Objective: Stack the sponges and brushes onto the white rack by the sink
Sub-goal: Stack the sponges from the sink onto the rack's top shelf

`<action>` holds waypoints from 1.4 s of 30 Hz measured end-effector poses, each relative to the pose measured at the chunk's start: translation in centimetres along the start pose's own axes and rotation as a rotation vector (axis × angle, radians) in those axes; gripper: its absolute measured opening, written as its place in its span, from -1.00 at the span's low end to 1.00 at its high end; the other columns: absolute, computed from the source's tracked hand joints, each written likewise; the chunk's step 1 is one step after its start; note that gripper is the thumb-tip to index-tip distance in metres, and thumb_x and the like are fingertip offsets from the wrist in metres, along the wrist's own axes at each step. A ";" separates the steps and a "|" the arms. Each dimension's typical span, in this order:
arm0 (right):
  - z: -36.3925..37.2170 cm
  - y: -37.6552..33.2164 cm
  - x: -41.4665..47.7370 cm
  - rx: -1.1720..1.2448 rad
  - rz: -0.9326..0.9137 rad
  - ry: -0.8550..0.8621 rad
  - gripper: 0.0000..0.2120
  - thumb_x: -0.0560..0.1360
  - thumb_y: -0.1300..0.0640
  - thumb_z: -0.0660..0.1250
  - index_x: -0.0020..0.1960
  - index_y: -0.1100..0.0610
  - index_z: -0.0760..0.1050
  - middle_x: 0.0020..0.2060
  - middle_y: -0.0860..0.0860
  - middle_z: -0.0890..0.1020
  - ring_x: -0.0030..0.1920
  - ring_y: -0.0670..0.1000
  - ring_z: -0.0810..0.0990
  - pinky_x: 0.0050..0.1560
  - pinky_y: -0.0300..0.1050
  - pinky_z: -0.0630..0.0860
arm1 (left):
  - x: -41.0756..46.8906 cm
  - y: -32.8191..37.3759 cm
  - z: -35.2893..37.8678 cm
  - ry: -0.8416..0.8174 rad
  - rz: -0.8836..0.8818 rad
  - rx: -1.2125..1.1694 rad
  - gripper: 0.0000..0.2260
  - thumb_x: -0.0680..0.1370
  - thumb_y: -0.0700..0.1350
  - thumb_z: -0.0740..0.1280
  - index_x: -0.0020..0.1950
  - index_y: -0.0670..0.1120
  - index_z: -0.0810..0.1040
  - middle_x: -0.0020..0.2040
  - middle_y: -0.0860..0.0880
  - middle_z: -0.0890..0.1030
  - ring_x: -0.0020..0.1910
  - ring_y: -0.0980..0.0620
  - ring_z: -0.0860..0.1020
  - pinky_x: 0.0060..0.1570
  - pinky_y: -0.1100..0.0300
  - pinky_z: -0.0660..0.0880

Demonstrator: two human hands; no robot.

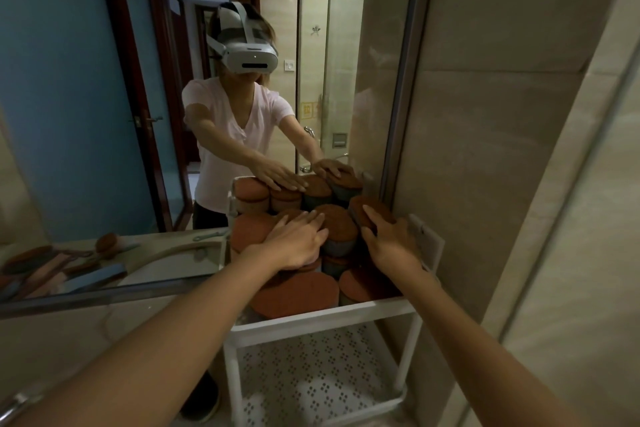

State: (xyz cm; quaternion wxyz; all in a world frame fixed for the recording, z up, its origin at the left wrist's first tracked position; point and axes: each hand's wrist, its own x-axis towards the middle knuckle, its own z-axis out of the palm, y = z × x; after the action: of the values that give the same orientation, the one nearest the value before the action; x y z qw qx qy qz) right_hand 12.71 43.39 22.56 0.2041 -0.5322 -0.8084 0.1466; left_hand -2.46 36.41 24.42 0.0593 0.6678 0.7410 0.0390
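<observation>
Several oval sponges with rust-orange tops and grey-blue bases (341, 225) are piled on the top shelf of the white rack (322, 317). My left hand (298, 241) lies flat on the middle of the pile, fingers spread, holding nothing. My right hand (391, 243) grips a tilted sponge (360, 210) at the pile's right back corner, fingers over its top and thumb at its side. A large sponge (298, 295) lies at the front of the shelf. No brush is on the rack.
A mirror (86, 97) stands right behind the rack and shows me and the pile. It also reflects brushes and sponges (52, 267) lying on the counter (69, 333) to the left. The rack's perforated lower shelf (311, 381) holds nothing. A tiled wall (485, 149) closes the right side.
</observation>
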 end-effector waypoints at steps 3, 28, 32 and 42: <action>0.2 0.4 -0.1 -0.061 -0.015 -0.026 -0.54 0.61 -0.09 0.00 0.49 -0.17 0.03 0.43 0.26 0.21 0.35 0.27 0.32 0.32 0.11 0.34 | -0.1 0.0 -0.1 0.002 0.005 0.010 -0.56 0.67 -0.06 -0.08 0.55 -0.13 -0.01 0.57 -0.07 -0.03 0.56 -0.02 -0.04 0.49 -0.03 -0.07; 5.5 -10.3 -12.1 0.501 -0.669 0.350 -0.71 0.43 0.20 0.12 0.01 0.27 0.54 -0.02 0.16 0.57 -0.05 -0.02 0.49 -0.09 -0.32 0.37 | -13.3 -4.8 -0.5 0.628 -0.357 -0.507 -0.73 0.61 -0.21 0.12 0.19 -0.18 0.56 0.20 -0.14 0.55 0.20 -0.07 0.49 0.06 0.24 0.33; 12.9 -12.9 -18.2 0.631 -0.779 0.194 -0.79 0.38 0.26 0.14 -0.08 0.26 0.50 -0.18 0.19 0.57 -0.17 -0.03 0.44 -0.16 -0.23 0.40 | -20.1 -9.6 4.9 0.663 -0.597 -0.692 -0.79 0.58 -0.22 0.17 -0.07 -0.10 0.59 -0.01 -0.08 0.61 0.00 0.01 0.53 -0.01 0.24 0.38; 29.2 -12.0 -19.5 0.091 -0.263 -0.476 -0.63 0.52 0.24 0.22 0.33 0.19 0.37 0.33 0.14 0.36 0.29 0.14 0.42 0.22 -0.09 0.37 | -23.6 -19.2 16.7 0.076 -0.713 -0.453 -0.72 0.54 -0.23 0.20 0.24 -0.18 0.49 0.25 -0.17 0.51 0.25 -0.14 0.47 0.17 0.11 0.39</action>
State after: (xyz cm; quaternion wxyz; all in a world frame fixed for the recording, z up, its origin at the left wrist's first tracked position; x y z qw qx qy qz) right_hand -4.23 20.18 -0.91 0.0492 -0.3634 -0.8884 0.2761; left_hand -16.69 10.54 6.13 0.1869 0.3379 0.8999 0.2026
